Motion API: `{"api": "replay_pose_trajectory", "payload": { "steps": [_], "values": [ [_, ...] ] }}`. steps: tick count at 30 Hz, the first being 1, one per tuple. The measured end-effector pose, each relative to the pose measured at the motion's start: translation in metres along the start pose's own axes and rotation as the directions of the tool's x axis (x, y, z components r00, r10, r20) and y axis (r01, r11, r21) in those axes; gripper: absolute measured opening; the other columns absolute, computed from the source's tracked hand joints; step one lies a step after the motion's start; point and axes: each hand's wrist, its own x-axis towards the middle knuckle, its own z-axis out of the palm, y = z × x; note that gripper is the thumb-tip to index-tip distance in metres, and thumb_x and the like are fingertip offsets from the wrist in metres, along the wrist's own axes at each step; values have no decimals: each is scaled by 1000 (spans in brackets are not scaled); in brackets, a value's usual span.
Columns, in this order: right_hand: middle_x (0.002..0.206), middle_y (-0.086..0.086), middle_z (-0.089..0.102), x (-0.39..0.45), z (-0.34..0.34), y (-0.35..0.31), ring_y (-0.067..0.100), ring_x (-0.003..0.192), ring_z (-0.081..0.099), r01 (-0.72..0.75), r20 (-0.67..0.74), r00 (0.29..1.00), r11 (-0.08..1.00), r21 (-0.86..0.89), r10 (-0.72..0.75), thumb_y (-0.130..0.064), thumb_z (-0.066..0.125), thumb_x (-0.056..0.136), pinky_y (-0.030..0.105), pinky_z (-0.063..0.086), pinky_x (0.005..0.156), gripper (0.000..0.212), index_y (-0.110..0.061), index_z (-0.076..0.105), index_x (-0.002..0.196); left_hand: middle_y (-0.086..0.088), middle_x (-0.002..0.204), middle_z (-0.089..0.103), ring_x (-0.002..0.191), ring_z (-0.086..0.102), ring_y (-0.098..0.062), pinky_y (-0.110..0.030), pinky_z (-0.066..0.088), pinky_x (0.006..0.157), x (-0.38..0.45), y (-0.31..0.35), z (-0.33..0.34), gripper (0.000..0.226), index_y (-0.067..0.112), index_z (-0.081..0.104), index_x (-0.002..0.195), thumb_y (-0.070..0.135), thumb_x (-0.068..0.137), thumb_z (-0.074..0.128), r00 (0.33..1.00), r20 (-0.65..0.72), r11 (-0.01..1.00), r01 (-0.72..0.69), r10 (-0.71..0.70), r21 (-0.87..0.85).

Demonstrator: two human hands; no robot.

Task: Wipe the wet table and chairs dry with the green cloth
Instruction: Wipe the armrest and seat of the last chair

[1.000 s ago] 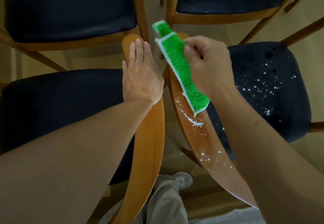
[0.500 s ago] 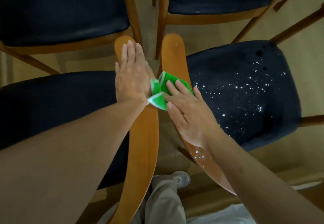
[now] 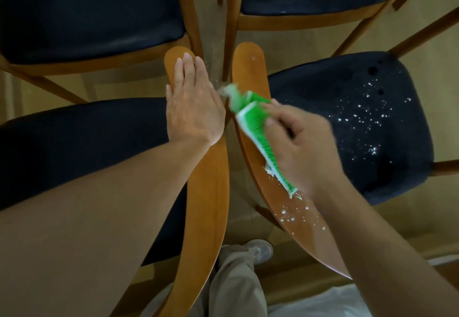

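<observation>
My left hand (image 3: 193,108) lies flat, fingers straight, on the left chair's backrest (image 3: 206,192). My right hand (image 3: 305,148) grips the green cloth (image 3: 253,123) against the right chair's wet backrest (image 3: 293,215). Droplets on its dark seat (image 3: 360,128).

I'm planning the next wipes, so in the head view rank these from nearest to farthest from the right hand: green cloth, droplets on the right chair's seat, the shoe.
From the right hand:
1. Green cloth, gripped in that hand, over the right chair's backrest.
2. Droplets on the right chair's seat, just right of the hand.
3. Shoe, down on the floor between the chairs.
</observation>
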Motion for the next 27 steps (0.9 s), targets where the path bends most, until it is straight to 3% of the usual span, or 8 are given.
{"api": "replay_pose_trajectory", "payload": {
  "steps": [1,3,8,14,16,18,21,27],
  "values": [
    [123,-5,65,-1,9,-2,-7,119,45,22,92,996,990,-136,-9,-29,48,93,32,44,103,30,-19,68,112,-4,161,6,147,-1,-18,-45,12,119,0,0,0,55,14,11,152,27,102,29,1000,2,1000,-4,4,-12],
    [142,2,51,-7,23,1,6,136,32,77,186,982,951,-300,-20,-28,47,96,38,18,117,33,-17,64,122,-6,160,9,147,2,-19,-46,14,118,0,0,-1,53,12,15,152,27,102,25,1000,-12,1000,-9,9,-27],
    [157,0,26,-17,39,7,15,148,10,74,138,990,901,-427,-16,-26,29,102,42,2,120,45,-23,38,146,-7,160,11,147,4,-20,-47,14,117,1,-1,0,53,10,17,151,26,101,24,999,-33,999,-22,21,-32],
    [159,-16,10,-51,34,14,27,147,-12,23,197,974,816,-578,112,-43,12,92,62,-19,105,56,-45,33,144,-5,160,12,147,6,-19,-45,18,118,1,-2,5,51,12,18,151,26,102,23,998,-63,1000,-2,1,-17],
    [154,-19,12,-63,26,20,37,147,-3,23,201,974,835,-550,106,-42,19,92,68,-12,104,52,-46,40,140,-4,160,12,147,6,-19,-45,18,117,2,-3,5,51,12,18,151,26,102,24,998,-67,1000,-4,3,-12],
    [151,-15,23,-73,18,29,42,144,13,67,211,977,879,-473,39,-36,31,92,73,9,106,47,-37,52,134,-5,160,13,147,6,-19,-45,18,117,2,-3,5,51,12,18,151,26,102,25,998,-67,1000,-11,10,-16],
    [147,1,41,-93,2,50,42,137,34,122,165,984,927,-355,-67,-21,41,90,61,45,97,42,-18,63,126,-5,159,14,147,7,-19,-45,19,117,2,-5,6,51,13,18,151,27,103,25,997,-69,1000,-19,19,-7],
    [143,7,45,-127,-15,69,37,125,51,76,59,996,953,-293,-62,-12,39,87,53,54,87,43,-9,64,122,-6,159,15,147,7,-21,-47,20,116,2,-5,7,52,13,18,151,28,102,25,997,-68,1000,-22,23,12]
  ]
}}
